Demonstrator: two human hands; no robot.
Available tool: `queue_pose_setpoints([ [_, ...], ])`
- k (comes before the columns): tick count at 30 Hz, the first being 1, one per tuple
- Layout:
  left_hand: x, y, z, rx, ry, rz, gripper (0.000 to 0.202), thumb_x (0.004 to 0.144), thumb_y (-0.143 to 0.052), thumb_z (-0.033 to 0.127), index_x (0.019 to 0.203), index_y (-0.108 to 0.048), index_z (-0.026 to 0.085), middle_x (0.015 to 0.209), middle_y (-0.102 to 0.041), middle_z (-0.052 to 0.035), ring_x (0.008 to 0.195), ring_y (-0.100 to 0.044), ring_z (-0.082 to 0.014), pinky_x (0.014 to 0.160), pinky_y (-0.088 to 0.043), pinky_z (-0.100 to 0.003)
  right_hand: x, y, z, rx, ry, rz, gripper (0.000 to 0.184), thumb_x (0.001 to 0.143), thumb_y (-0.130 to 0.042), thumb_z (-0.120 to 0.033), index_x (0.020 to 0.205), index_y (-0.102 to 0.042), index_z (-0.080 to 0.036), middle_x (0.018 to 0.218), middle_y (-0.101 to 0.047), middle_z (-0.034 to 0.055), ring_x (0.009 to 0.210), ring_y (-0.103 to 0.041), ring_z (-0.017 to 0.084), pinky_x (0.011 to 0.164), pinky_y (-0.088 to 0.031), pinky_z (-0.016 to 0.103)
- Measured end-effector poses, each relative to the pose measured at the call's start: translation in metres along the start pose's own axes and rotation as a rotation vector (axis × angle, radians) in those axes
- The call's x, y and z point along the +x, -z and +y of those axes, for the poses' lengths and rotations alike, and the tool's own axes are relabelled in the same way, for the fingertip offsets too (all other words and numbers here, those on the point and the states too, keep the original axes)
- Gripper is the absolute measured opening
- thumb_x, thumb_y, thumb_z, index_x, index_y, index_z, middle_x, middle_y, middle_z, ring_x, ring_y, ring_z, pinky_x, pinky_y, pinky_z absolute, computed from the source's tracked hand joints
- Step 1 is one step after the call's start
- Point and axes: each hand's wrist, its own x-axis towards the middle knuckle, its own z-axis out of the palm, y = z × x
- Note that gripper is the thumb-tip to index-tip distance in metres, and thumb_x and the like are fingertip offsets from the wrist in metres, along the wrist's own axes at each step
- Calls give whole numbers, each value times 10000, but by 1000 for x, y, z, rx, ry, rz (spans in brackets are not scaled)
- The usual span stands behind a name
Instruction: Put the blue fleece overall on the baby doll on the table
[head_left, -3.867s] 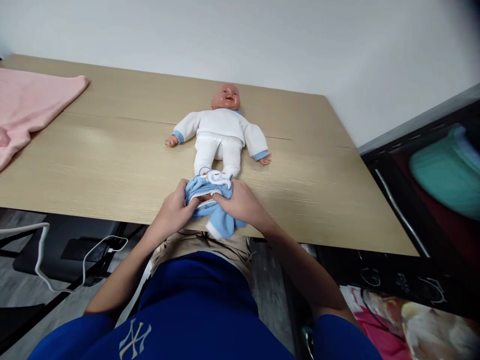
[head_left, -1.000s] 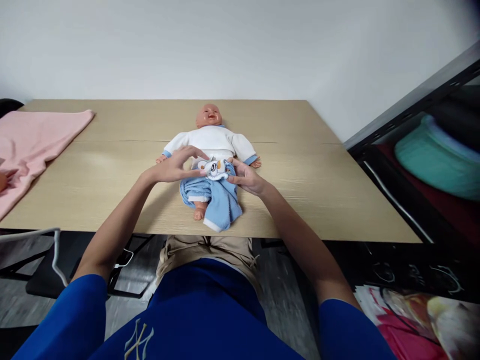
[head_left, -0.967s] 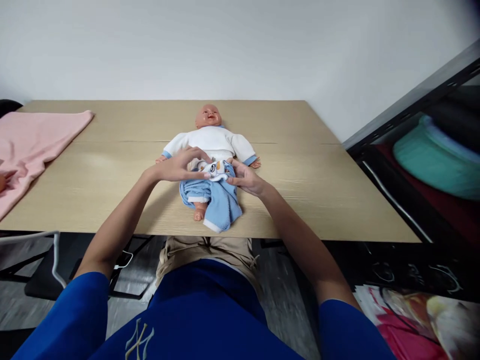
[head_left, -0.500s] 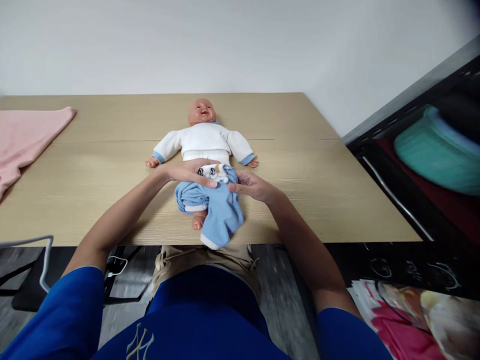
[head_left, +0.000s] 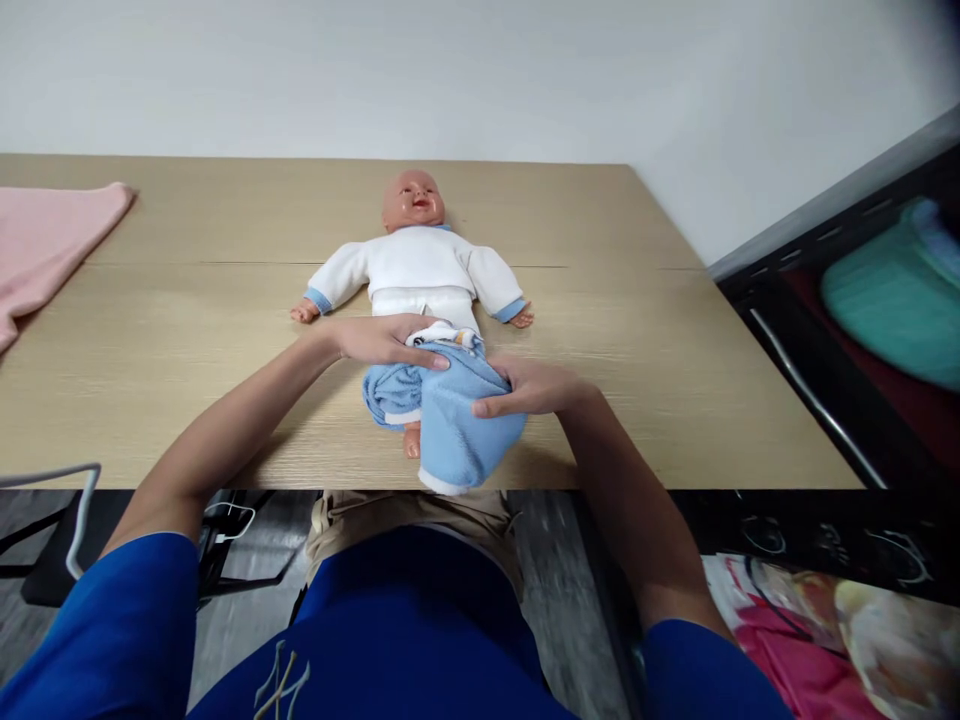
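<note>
A baby doll (head_left: 417, 202) lies on its back on the table, head toward the wall, in a white top with blue cuffs. Light blue terry pants (head_left: 469, 430) with a white waistband lie over its lower body. On the left side, one pant leg is bunched, and a doll foot (head_left: 412, 440) shows below its white cuff. My left hand (head_left: 390, 342) grips the waistband, thumb on top. My right hand (head_left: 531, 388) holds the other pant leg, thumb outside and its fingers hidden by the fabric. That leg hangs wide toward the table's front edge, and the doll's foot there is hidden.
A pink cloth (head_left: 52, 240) lies on the wooden table (head_left: 637, 380) at the left. To the right, a teal basin (head_left: 892, 290) sits on a dark rack. Bags and a pink item (head_left: 787, 650) are low at the right. A white cable (head_left: 86, 510) crosses the lower left.
My right hand has moved down and slightly right along the pant leg, which now spreads wider. The print at the waistband is more covered. The view has shifted a little.
</note>
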Motion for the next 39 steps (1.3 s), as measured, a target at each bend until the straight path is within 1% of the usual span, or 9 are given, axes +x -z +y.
queue_pose_setpoints([
  [5,1,-4,5,-76,19,-189,483,817,-1040,633,981,-879,208,866,-854,-36,793,-800,-270,747,-685,-379,-1,-10,-2,196,75,112,551,890,-985,-702,1065,-843,-199,920,-786,8,799,-707,185,767,-613,289],
  [7,1,-5,6,-93,22,-193,472,761,-1077,627,882,-877,216,793,-833,-24,730,-786,-265,704,-693,-378,0,-13,2,282,62,193,573,882,-978,-721,1068,-828,-199,917,-782,15,782,-703,188,744,-609,293],
  [11,1,-3,3,-95,5,-70,471,802,-1057,642,925,-898,216,881,-864,-57,852,-833,-313,833,-727,-433,1,-13,12,336,35,240,555,939,-937,-697,1156,-813,-201,1011,-816,42,872,-749,204,795,-629,290],
  [15,1,-2,0,-80,-19,-42,497,951,-951,629,1206,-894,207,1152,-904,-98,1093,-850,-351,1042,-703,-487,-1,-7,11,277,128,30,718,841,-1038,-674,1317,-794,-196,1176,-855,65,1025,-812,227,905,-666,295],
  [18,-1,-2,0,-82,8,-96,491,1006,-890,656,1206,-903,208,1100,-909,-98,1078,-856,-340,1028,-705,-468,-1,-5,6,232,136,-99,826,806,-1070,-632,1434,-766,-190,1282,-864,102,1153,-835,281,1006,-683,358],
  [22,-3,-3,0,-105,46,-105,556,860,-1001,715,1077,-930,209,968,-903,-96,926,-871,-347,903,-733,-471,0,-3,2,172,110,-20,863,822,-1056,-626,1496,-751,-182,1314,-860,116,1212,-826,313,1066,-680,411],
  [25,-3,-4,1,-124,45,-161,516,751,-1104,616,1023,-937,210,952,-904,-104,845,-864,-350,811,-742,-471,-1,-1,0,123,111,-8,818,798,-1072,-628,1416,-796,-170,1212,-862,90,1136,-823,302,1014,-688,390],
  [31,1,-7,3,-128,23,-86,491,813,-1075,568,1061,-895,185,1016,-893,-106,980,-858,-352,975,-730,-505,-2,-3,6,149,145,8,559,887,-1007,-661,1080,-835,-166,916,-800,28,831,-753,206,798,-658,311],
  [39,1,-7,1,-83,15,-26,514,952,-941,672,1081,-870,180,988,-864,-94,998,-822,-347,975,-694,-480,13,-15,31,418,123,234,693,905,-943,-786,1289,-812,-224,1124,-862,73,992,-817,238,852,-694,328],
])
